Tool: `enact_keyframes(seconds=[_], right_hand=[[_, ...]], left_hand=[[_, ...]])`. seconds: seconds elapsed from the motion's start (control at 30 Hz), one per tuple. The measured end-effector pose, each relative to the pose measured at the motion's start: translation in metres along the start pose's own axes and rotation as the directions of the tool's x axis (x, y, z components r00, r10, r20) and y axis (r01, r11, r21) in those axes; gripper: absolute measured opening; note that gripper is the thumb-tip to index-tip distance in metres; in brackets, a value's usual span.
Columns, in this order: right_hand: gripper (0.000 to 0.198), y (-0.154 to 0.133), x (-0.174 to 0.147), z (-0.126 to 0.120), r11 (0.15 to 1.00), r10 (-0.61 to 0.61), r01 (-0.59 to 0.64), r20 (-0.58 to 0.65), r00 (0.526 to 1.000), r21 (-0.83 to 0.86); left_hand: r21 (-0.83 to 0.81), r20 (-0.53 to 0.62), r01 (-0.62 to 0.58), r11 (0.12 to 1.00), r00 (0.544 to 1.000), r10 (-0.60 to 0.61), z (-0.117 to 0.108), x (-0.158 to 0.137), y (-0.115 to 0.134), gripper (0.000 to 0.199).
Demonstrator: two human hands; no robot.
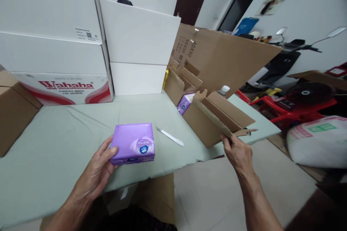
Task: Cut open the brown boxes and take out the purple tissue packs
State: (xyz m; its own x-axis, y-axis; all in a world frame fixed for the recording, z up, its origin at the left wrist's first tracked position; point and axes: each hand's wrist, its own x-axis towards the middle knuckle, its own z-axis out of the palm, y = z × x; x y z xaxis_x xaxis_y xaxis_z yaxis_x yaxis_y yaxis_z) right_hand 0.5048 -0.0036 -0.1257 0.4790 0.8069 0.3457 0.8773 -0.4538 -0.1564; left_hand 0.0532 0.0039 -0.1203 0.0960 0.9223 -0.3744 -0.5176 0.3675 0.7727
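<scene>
My left hand (99, 168) is closed on the left end of a purple tissue pack (130, 140), held just above the front of the table. With thumb and fingers, my right hand (239, 151) pinches the near upper edge of an open cardboard box (202, 122) on the table's right side. A white-handled craft knife (170, 137) lies on the tablecloth between the pack and the box. Behind that box sits another purple tissue pack (185, 103), partly hidden.
White cartons (65, 86) are stacked at the back left, beside white panels (138, 50). A second open box (179, 83) and a tall cardboard sheet (222, 54) stand behind. A bottle (223, 90) shows past the box. The green-covered table (73, 130) ends near my body.
</scene>
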Motion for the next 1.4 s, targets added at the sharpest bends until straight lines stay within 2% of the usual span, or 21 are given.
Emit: enact_keyframes(seconds=[0.17,0.27,0.4,0.57,0.77,1.0,1.17,1.3,1.37,1.4], right_hand=[[0.03,-0.001,0.022,0.014,0.989,-0.115,0.119,-0.05,0.992,0.088],[0.031,-0.011,0.036,0.028,0.972,-0.196,0.208,-0.109,0.974,0.105],[0.028,-0.036,0.054,0.041,0.955,-0.276,0.286,-0.113,0.954,0.079],[0.024,-0.072,0.075,0.049,0.963,-0.266,0.268,-0.056,0.962,0.033],[0.028,-0.116,0.101,0.057,0.982,-0.188,0.188,0.017,0.982,-0.013],[0.034,-0.161,0.127,0.062,0.99,-0.139,0.142,0.092,0.986,-0.025],[0.04,-0.172,0.143,0.061,0.992,-0.129,0.13,0.117,0.985,0.005],[0.064,-0.167,0.133,0.059,0.987,-0.156,0.149,0.116,0.981,0.068],[0.073,-0.162,0.111,0.059,0.965,-0.149,0.129,0.073,0.986,0.227],[0.073,-0.16,0.096,0.06,0.926,-0.154,0.121,0.066,0.986,0.358]], left_hand=[[0.032,0.014,0.019,0.999,1.0,-0.019,-0.003,0.005,0.0,0.084],[0.027,-0.001,0.03,0.999,1.0,-0.03,-0.005,0.009,-0.001,0.093],[0.022,0.031,0.036,0.999,0.999,-0.037,-0.009,0.015,-0.006,0.089],[0.025,-0.002,0.048,0.999,0.999,-0.048,-0.013,0.018,-0.009,0.089],[0.022,-0.038,0.058,0.998,0.998,-0.057,-0.011,0.019,-0.009,0.086],[-0.004,-0.108,0.064,0.998,0.992,-0.064,0.0,0.016,-0.008,0.097],[0.009,-0.094,0.067,0.998,0.993,-0.065,0.0,0.015,-0.008,0.097],[0.018,-0.07,0.05,0.999,0.996,-0.048,0.003,0.014,-0.008,0.096],[0.024,-0.067,0.036,0.999,0.997,-0.035,0.006,0.013,-0.009,0.098],[0.036,-0.063,0.026,0.999,0.998,-0.024,0.007,0.014,-0.009,0.098]])
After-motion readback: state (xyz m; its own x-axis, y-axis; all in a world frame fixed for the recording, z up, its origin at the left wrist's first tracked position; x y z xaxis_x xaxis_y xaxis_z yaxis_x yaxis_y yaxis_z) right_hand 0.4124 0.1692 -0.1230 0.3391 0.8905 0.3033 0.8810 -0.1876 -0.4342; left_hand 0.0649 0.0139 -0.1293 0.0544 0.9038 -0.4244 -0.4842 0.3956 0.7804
